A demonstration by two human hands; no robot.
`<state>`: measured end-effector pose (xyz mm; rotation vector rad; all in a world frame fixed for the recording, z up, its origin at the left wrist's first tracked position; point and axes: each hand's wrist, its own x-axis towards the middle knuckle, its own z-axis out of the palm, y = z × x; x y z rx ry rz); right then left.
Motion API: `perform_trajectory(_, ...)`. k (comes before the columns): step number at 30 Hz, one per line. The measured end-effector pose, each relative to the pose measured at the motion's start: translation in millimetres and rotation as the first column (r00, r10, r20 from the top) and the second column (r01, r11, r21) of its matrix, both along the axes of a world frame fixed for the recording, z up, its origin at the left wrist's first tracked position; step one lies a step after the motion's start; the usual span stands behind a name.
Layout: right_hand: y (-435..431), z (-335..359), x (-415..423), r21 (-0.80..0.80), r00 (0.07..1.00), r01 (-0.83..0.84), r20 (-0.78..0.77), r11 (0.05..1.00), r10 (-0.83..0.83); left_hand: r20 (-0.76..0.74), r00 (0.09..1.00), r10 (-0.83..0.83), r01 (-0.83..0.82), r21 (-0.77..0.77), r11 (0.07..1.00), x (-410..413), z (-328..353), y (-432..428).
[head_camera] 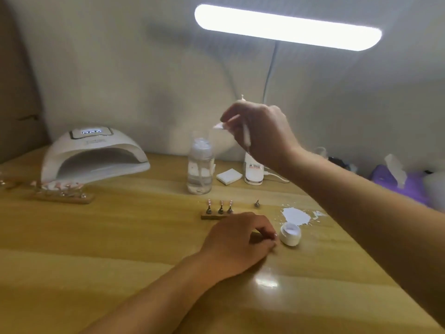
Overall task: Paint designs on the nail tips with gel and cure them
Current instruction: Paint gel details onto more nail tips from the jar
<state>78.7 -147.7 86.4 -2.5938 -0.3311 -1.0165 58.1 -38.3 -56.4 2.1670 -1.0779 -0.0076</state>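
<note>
Left hand [240,239] sits curled beside the jar [290,235], grip unclear; right hand [260,131], above the jar, pinches a brush [246,137] and a nail tip [219,126].

A pale, softly shadowed wall [120,68] fills the back, with a dark brown panel [14,80] along the left. A long white light bar [286,26] glows overhead, and its thin cable [269,73] drops toward the desk's far edge. The desk [96,249] is glossy yellowish wood and catches a bright reflection nearer its front edge.
</note>
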Motion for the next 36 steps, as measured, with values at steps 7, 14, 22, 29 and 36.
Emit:
perform_trajectory(7,30,-33,62,-0.192,0.982,0.082,-0.153,0.978,-0.113,-0.004,0.999,-0.041,0.041,0.001,0.999,4,-2,-2)
perform_trajectory(14,27,-50,60,-0.239,0.975,0.122,-0.154,0.963,-0.162,-0.023,0.999,-0.048,0.048,-0.019,0.999,1,1,-2)
perform_trajectory(22,33,-37,68,-0.265,0.955,0.166,-0.196,0.95,-0.221,-0.008,0.999,-0.045,0.045,-0.059,0.997,-1,1,-1)
perform_trajectory(29,33,-14,75,-0.255,0.944,0.076,-0.293,0.964,-0.152,-0.038,0.998,-0.047,0.045,-0.059,0.997,1,0,1)
perform_trajectory(36,32,-51,71,-0.226,0.98,0.044,-0.181,0.973,-0.086,0.003,0.998,-0.064,0.064,-0.047,0.997,3,1,-1)
